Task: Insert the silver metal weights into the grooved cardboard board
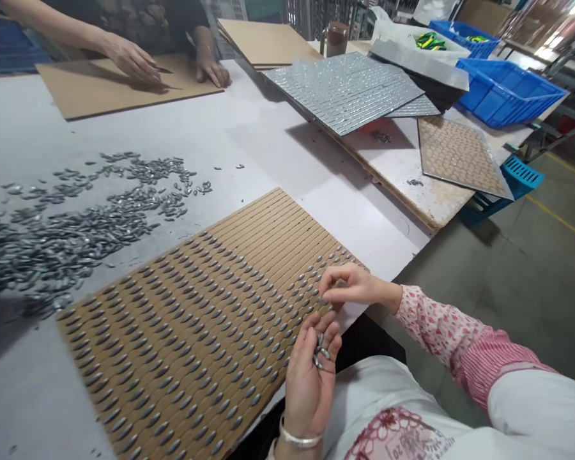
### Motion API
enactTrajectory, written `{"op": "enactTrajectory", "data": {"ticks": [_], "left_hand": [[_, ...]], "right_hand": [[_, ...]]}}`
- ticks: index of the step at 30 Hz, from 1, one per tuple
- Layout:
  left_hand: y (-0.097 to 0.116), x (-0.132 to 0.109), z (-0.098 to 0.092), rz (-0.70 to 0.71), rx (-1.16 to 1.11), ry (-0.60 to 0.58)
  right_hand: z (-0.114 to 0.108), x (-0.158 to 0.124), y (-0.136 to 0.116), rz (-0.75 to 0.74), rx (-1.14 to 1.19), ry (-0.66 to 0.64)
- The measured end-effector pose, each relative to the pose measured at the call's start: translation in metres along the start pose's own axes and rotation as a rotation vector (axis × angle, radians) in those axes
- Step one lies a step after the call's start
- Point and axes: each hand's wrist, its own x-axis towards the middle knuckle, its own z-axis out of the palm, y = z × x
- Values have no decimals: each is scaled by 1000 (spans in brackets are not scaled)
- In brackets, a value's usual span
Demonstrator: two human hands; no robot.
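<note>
A brown grooved board (287, 236) lies on the white table, with rows of small grey spindle-shaped metal pieces (186, 348) set along its grooves. Bare grooves show in its far right part. My left hand (309, 377) is cupped palm up by the board's near edge, its fingers curled round several of the same metal pieces (322, 352). Just above it, over the board's right end, my right hand (347, 284) has thumb and fingers pinched together. Whatever sits between those fingertips is hidden.
A large heap of loose metal pieces (91, 236) spreads over the table (249, 137) at left. Across from me, a co-worker's hands (131, 61) are over a plain brown board (91, 96). Silver ridged boards (345, 86), a patterned board (460, 153) and blue crates (508, 89) stand at back right.
</note>
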Motion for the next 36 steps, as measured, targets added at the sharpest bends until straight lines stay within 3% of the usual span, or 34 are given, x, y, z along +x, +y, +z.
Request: {"op": "enactTrajectory", "data": {"ticks": [4,7,13,19,22,27,29,32,34,36], "left_hand": [[1,-4,-2,-41,19,-12],[0,-6,-2,-46,23,-49],[-1,-7,-2,-55,85,-48],[-3,-5,-5,-78,75,-56],[-5,-2,-6,-50,53,-60],[-6,3,-5,-23,3,3],[-5,5,-3,-27,-30,31],[-4,7,1,-37,-73,30],[-4,8,3,-32,-84,26],[-3,9,4,-24,-79,10]], "right_hand": [[-27,11,14,127,163,296],[-45,20,25,136,42,396],[-60,33,33,34,-558,231],[-59,44,36,31,-784,102],[-61,47,42,15,-860,103],[-54,38,34,-6,-765,198],[-43,27,23,-64,-585,106],[-21,10,5,-154,-324,-164],[-5,2,-3,-176,-278,-208],[6,-3,-7,-178,-283,-165]]}}
